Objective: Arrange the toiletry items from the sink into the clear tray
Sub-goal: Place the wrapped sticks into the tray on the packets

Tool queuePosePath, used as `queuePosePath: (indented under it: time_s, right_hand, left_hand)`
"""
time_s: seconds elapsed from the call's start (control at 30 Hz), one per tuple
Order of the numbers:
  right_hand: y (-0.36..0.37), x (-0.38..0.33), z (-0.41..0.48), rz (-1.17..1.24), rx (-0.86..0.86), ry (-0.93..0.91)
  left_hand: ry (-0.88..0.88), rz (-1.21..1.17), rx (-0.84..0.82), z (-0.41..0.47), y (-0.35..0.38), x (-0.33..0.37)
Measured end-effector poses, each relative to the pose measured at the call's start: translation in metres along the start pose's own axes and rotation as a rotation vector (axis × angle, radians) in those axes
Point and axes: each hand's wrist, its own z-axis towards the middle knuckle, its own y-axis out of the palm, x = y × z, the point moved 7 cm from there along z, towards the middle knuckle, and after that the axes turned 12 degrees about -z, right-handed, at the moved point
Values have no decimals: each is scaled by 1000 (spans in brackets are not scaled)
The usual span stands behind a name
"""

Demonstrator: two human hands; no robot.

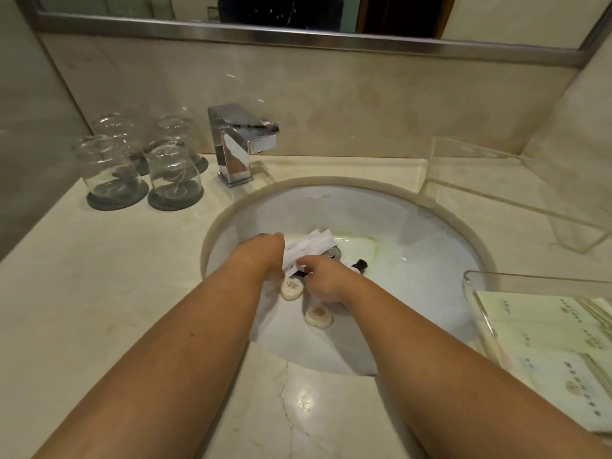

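Both my arms reach down into the round white sink (414,220). My left hand (266,251) grips a bunch of white paper packets (309,248) over the drain. My right hand (323,278) pinches the lower end of one packet, with a dark item under its fingers. Two round cream soaps (292,289) (318,315) lie on the sink bottom near my hands. A small bottle with a dark cap (359,266) lies just right of my right hand. The clear tray (490,190) stands empty on the counter at the back right.
A chrome tap (236,145) stands behind the sink. Several upturned glasses on dark coasters (174,175) fill the counter's back left. A second clear tray (477,293) with folded pale towels sits at the right edge. A mirror runs along the wall above.
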Motion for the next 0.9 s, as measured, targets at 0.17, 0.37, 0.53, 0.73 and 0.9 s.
queuePosePath:
  time_s: [0.17, 0.37, 0.53, 0.73, 0.9]
  right_hand:
    - [-1, 0, 0, 23, -5, -41]
    - [-1, -1, -4, 133, -12, -72]
    - [-7, -1, -11, 254, 17, -70]
    - [-36, 0, -24, 340, 259, 58]
    - [-84, 12, -57, 736, 447, 143]
  left_hand:
    - [-5, -40, -52, -4, 2, 1]
    - [6, -125, -29, -4, -3, 1]
    - [30, -214, 53, -11, -13, 1]
    - [86, -367, 265, -34, -40, 10]
    - [228, -492, 610, -81, -79, 31]
